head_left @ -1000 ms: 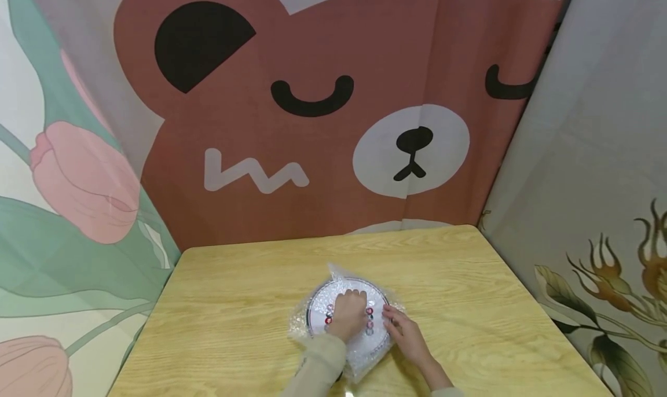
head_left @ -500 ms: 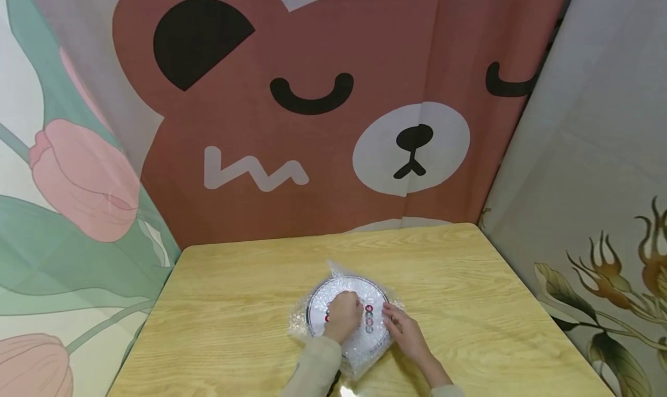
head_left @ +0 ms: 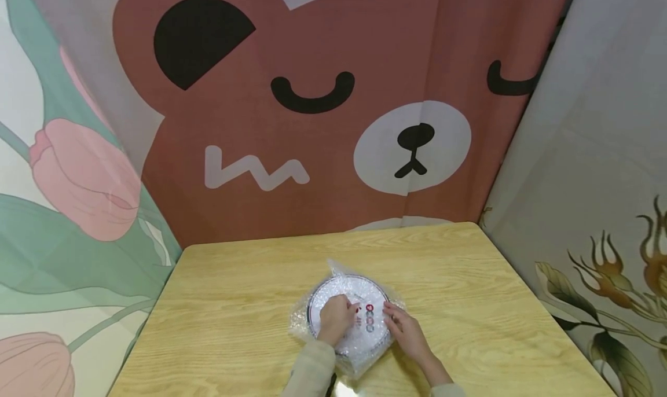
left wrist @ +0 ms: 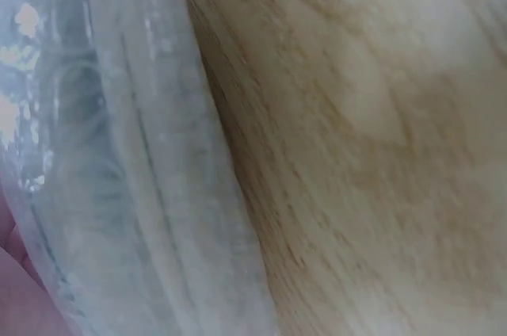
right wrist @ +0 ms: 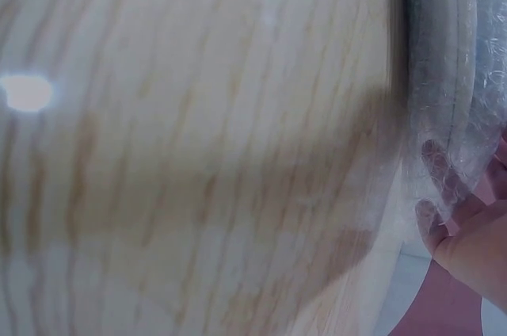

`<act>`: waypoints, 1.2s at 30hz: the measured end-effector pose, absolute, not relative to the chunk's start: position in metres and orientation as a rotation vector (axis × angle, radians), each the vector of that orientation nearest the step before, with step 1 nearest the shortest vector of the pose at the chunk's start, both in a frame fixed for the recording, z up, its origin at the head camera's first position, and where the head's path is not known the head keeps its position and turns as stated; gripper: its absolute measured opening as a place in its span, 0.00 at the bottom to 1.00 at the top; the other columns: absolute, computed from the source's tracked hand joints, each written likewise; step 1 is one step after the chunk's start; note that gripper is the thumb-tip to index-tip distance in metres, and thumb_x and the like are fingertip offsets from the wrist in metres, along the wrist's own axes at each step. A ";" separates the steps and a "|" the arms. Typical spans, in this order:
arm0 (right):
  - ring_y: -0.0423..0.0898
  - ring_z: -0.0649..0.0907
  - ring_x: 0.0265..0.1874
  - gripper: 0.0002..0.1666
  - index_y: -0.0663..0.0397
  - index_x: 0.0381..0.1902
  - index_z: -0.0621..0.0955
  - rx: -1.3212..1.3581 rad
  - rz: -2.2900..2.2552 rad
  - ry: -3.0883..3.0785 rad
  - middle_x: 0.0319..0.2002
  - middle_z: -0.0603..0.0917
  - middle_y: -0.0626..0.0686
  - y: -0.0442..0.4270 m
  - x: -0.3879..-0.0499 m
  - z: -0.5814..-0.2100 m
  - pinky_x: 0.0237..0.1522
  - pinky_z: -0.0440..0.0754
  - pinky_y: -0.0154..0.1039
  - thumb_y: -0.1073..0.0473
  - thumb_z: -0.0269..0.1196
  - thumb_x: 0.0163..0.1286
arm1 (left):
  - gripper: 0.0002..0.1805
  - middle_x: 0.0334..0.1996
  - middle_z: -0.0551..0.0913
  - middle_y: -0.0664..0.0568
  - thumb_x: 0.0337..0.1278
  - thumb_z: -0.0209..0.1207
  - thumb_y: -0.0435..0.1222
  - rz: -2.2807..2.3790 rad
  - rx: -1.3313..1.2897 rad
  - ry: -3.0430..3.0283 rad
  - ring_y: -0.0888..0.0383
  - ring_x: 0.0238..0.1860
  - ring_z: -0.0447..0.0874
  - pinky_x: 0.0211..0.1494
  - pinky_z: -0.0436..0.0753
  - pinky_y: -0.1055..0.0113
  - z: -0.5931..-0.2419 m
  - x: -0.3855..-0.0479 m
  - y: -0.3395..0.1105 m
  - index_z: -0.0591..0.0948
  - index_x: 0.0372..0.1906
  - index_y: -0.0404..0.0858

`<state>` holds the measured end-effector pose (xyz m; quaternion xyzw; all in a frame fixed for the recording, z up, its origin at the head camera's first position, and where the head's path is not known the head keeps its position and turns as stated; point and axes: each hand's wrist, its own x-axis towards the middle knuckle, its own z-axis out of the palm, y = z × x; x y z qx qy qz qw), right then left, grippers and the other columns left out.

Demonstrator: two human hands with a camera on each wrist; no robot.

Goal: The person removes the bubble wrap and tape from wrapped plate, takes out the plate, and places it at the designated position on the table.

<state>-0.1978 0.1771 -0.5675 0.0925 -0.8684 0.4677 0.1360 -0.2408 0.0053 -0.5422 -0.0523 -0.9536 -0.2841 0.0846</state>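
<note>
A round white item point(head_left: 324, 293) with a dark rim and small red and grey prints lies on the table, wrapped in clear bubble wrap point(head_left: 359, 362). Over its left middle is my left hand point(head_left: 335, 320), fingers curled; whether they pinch any film is hidden. My right hand point(head_left: 410, 334) rests its fingertips on the item's right edge. In the right wrist view that hand point(right wrist: 475, 233) touches the wrap point(right wrist: 444, 51) with spread, slightly bent fingers. The left wrist view shows the wrapped edge point(left wrist: 182, 154) close up, with a bit of skin at the far left.
The wood-grain table point(head_left: 234, 304) spreads around the package. Behind it hangs a curtain with a bear print point(head_left: 385, 55); flowered curtains point(head_left: 83, 177) flank both sides. A bright reflection and a small dark object lie at the near edge beside the left sleeve.
My left hand has moved left and slightly down across the round item, uncovering more of the prints at its middle. My right hand and the package have hardly moved.
</note>
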 end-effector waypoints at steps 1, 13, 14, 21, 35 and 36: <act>0.56 0.79 0.41 0.11 0.69 0.40 0.79 0.268 1.357 -2.514 0.50 0.76 0.61 0.177 -0.198 -0.568 0.40 0.79 0.40 0.71 0.59 0.57 | 0.17 0.10 0.70 0.56 0.44 0.62 0.39 -0.854 -0.153 -2.841 0.60 0.14 0.67 0.17 0.68 0.65 -0.542 -0.240 0.005 0.72 0.08 0.43; 0.57 0.78 0.44 0.12 0.69 0.41 0.78 0.279 1.385 -2.525 0.51 0.75 0.61 0.179 -0.198 -0.570 0.41 0.79 0.40 0.69 0.58 0.59 | 0.12 0.11 0.71 0.56 0.39 0.59 0.34 -0.909 -0.104 -2.830 0.60 0.14 0.67 0.16 0.67 0.65 -0.543 -0.240 0.001 0.73 0.09 0.43; 0.57 0.77 0.45 0.12 0.69 0.41 0.78 0.286 1.377 -2.527 0.51 0.75 0.61 0.179 -0.198 -0.571 0.41 0.78 0.41 0.68 0.58 0.59 | 0.12 0.11 0.71 0.56 0.40 0.59 0.35 -0.914 -0.099 -2.834 0.60 0.14 0.67 0.17 0.67 0.65 -0.543 -0.240 0.000 0.73 0.10 0.43; 0.59 0.74 0.50 0.12 0.68 0.41 0.79 0.320 1.327 -2.524 0.51 0.76 0.61 0.180 -0.199 -0.571 0.44 0.77 0.45 0.68 0.58 0.59 | 0.11 0.12 0.72 0.56 0.41 0.59 0.34 -0.943 -0.077 -2.824 0.59 0.15 0.68 0.17 0.67 0.65 -0.545 -0.240 -0.002 0.73 0.11 0.42; 0.58 0.75 0.49 0.11 0.68 0.41 0.79 0.326 1.323 -2.513 0.50 0.76 0.61 0.180 -0.198 -0.571 0.42 0.78 0.42 0.67 0.57 0.60 | 0.14 0.12 0.69 0.56 0.42 0.57 0.35 -0.906 -0.060 -2.830 0.59 0.14 0.65 0.16 0.65 0.65 -0.547 -0.239 -0.006 0.68 0.10 0.44; 0.58 0.75 0.48 0.11 0.67 0.41 0.79 0.326 1.324 -2.513 0.50 0.76 0.61 0.180 -0.198 -0.571 0.42 0.78 0.42 0.67 0.57 0.60 | 0.14 0.12 0.69 0.56 0.42 0.57 0.35 -0.909 -0.061 -2.829 0.59 0.15 0.65 0.16 0.65 0.65 -0.547 -0.239 -0.007 0.69 0.10 0.44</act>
